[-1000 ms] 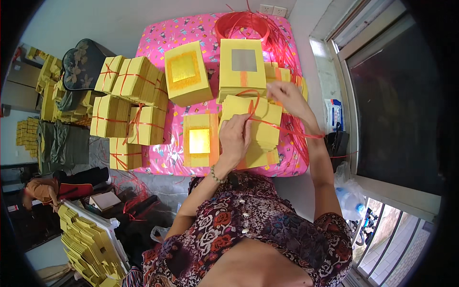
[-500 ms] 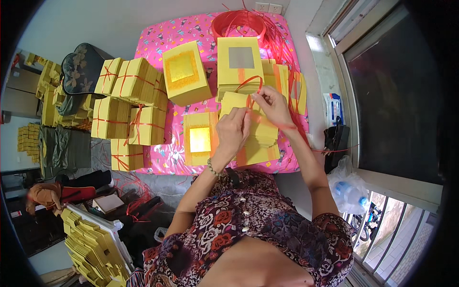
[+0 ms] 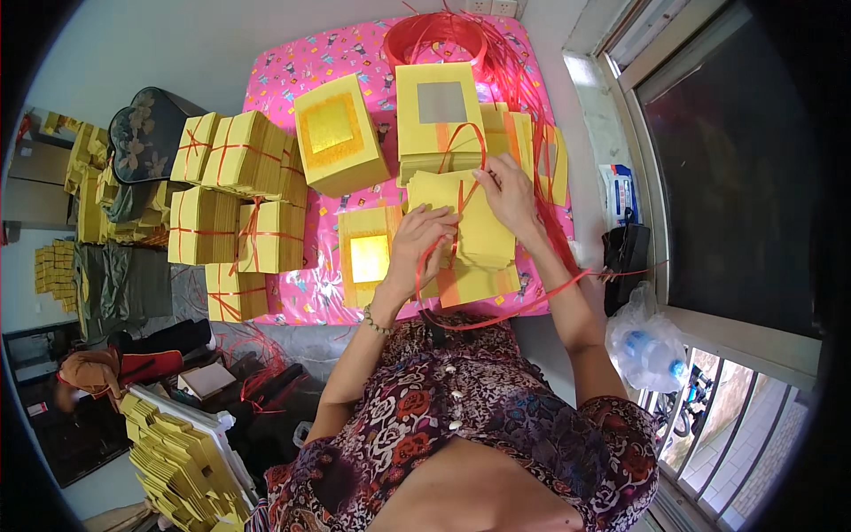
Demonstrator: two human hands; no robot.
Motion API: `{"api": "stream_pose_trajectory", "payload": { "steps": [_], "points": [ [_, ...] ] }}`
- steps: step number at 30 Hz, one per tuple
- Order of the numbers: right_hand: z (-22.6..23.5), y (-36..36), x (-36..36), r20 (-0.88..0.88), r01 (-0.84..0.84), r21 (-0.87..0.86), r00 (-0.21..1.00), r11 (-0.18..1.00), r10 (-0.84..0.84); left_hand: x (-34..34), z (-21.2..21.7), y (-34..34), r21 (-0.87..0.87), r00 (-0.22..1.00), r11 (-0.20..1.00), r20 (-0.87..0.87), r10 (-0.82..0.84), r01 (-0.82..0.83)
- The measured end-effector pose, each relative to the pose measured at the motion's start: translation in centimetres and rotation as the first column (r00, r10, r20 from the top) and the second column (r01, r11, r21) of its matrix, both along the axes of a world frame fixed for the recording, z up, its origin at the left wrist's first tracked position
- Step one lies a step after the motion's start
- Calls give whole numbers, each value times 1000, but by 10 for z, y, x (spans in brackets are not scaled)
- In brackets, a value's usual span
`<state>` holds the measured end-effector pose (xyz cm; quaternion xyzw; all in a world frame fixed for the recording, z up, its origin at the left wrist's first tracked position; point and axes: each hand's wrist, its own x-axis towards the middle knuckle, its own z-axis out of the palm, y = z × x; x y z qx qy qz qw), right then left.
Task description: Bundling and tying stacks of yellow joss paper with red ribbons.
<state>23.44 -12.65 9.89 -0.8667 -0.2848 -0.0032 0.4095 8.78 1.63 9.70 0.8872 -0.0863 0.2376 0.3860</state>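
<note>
A stack of yellow paper sheets [image 3: 483, 220] lies before me near the table's front edge. A thin red strip [image 3: 460, 197] runs over its top, one part looping up behind it. The right hand [image 3: 512, 202] pinches this strip between thumb and fingers above the stack's far right part. My left hand [image 3: 420, 246] rests at the stack's left side, fingers bent onto the strip and pressing near the paper. From beneath it the strip's loose end hangs in a wide curve over the front edge and off to the right.
Tied yellow bundles [image 3: 210, 225] are piled at the left of the pink-covered table [image 3: 321, 273]. Loose stacks, one gold-squared [image 3: 341, 133], one grey-squared [image 3: 438, 133], stand farther back. A red ring-shaped holder [image 3: 483, 44] trails many strips. A window [image 3: 727, 177] is at right.
My left hand has moved slightly down and left, away from the right hand. The strip's loose end now bows out below the stack, and the upper loop has grown larger.
</note>
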Motion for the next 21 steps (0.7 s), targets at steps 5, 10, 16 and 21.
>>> {"api": "stream_pose_trajectory", "payload": {
  "steps": [5, 10, 16, 21],
  "points": [
    [-17, -4, 5, 6, 27, 21, 1000, 999, -27, -3, -4, -2, -68, 999, 997, -42, -22, 19],
    [-21, -5, 5, -43, 52, 41, 998, 998, -50, -3, -9, -2, -134, 999, 991, -47, -4, -2],
    [-24, -9, -1, -146, 178, 405, 981, 897, -129, -1, -18, -1, -218, 998, 974, 6, 56, -53],
    [-22, -32, -22, -108, 271, 512, 962, 815, -251, 0, -19, -4, -218, 995, 972, 1, 95, -92]
  ]
}}
